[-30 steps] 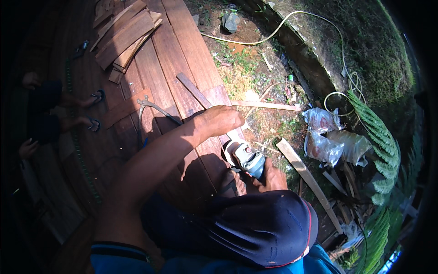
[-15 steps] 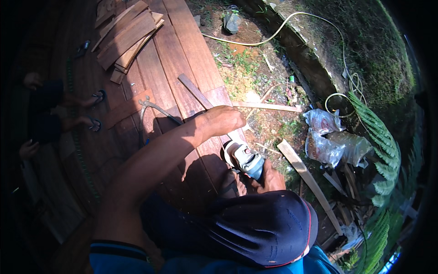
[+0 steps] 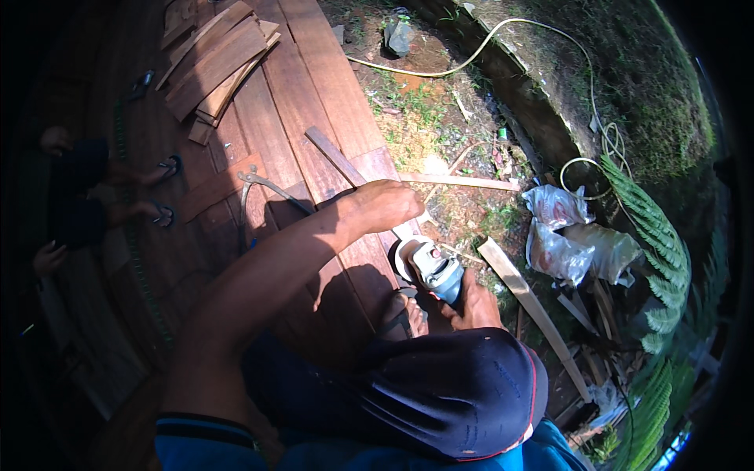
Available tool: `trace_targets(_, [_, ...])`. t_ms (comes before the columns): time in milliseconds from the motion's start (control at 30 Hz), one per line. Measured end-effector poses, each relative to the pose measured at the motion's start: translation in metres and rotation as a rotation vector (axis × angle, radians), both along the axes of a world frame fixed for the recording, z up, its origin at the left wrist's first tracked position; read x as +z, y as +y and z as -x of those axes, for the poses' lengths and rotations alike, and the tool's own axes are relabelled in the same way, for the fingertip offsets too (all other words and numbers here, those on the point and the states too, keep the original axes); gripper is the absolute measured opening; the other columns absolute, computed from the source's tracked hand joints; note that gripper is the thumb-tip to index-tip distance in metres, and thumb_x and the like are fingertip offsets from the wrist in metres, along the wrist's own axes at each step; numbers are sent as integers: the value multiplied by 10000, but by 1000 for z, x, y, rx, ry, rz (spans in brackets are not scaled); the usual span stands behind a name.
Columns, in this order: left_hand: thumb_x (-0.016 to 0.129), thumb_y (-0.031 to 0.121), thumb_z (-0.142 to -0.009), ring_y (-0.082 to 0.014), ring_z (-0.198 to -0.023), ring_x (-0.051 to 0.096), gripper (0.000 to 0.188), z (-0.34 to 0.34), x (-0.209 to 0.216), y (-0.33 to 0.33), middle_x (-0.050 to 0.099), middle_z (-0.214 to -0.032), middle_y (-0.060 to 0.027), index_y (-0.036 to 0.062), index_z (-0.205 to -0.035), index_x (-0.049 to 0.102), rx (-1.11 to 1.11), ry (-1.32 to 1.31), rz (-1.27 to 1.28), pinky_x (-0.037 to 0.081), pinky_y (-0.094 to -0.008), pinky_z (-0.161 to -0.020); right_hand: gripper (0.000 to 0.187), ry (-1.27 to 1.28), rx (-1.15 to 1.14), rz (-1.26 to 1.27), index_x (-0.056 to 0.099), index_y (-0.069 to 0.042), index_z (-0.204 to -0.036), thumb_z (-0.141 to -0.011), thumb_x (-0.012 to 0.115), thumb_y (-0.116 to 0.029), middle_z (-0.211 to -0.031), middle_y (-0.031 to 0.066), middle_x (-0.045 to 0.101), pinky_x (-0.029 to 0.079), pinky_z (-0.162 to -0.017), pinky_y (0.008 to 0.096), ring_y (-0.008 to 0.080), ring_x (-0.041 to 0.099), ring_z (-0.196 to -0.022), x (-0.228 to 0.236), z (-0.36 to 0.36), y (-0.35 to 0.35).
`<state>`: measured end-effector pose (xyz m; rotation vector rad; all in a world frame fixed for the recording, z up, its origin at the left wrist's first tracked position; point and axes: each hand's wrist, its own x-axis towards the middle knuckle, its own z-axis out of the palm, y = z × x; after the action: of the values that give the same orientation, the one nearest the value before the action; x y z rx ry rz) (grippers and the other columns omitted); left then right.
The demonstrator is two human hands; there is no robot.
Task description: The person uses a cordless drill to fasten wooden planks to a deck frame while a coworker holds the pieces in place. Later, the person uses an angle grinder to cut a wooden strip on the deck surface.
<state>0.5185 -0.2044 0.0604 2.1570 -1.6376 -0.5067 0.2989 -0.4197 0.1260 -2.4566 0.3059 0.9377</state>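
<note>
My left hand (image 3: 389, 206) is closed round a narrow wooden strip (image 3: 334, 159), which lies slanting across the deck toward its edge. The strip's near end shows pale beyond my fingers. My right hand (image 3: 476, 304) grips the body of a blue-and-silver angle grinder (image 3: 441, 272) just past the deck's edge. The grinder's guard and disc side sits close to the pale end of the strip; whether the disc touches the wood I cannot tell. My foot (image 3: 408, 314) rests on the boards right beside the grinder.
Large pincers (image 3: 250, 179) lie on the wooden deck (image 3: 330, 63), with stacked boards (image 3: 220, 67) farther off. Another person's feet in flip-flops (image 3: 163, 213) are at left. Beyond the edge are a long plank (image 3: 534, 314), plastic bags (image 3: 559, 253) and a pale cable (image 3: 542, 25).
The grinder and my right hand have shifted slightly to the right and away from me. My left hand and the strip have stayed nearly in place.
</note>
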Motion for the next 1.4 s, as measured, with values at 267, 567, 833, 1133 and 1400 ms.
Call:
trace_targets(267, [552,120,-913,-317,-1013,687,120,0,-7,-1,685,-943,-113,55,-936,651,43,-4,-16,575,-429,-870,595,-193,-303,-270,514,65,-1242,-829,837,-216,-959,272,734,565,-819,438,397,744,-903,19,15,-8])
trace_targets(567, [571,112,-902,-306,-1032,657,116,16,40,15,628,-977,-118,36,-959,637,101,-132,-45,582,-420,-843,925,-324,-1057,-600,391,36,-1514,-788,908,-214,-1237,109,633,508,-945,328,178,624,-1047,-14,88,-73])
trace_targets(833, [590,95,-889,-351,-1040,628,103,-22,83,141,592,-994,-144,29,-963,612,448,-176,-77,542,-450,-862,719,-602,-1047,-468,502,-23,-1362,-878,824,-446,-999,64,628,562,-732,342,191,653,-812,11,101,-113])
trace_targets(1133, [695,134,-880,-402,-904,662,127,-85,41,247,641,-886,-191,17,-875,648,772,-75,42,520,-480,-781,752,-585,-1134,-665,516,-7,-1342,-885,775,-545,-1033,132,682,616,-649,401,250,715,-799,15,93,-125])
trace_targets(1400, [687,93,-859,-417,-939,683,147,-104,8,269,686,-949,-224,-6,-966,680,931,115,-50,529,-478,-821,767,-610,-1197,-644,524,4,-1337,-882,775,-560,-980,139,692,585,-676,358,260,715,-803,58,102,-95])
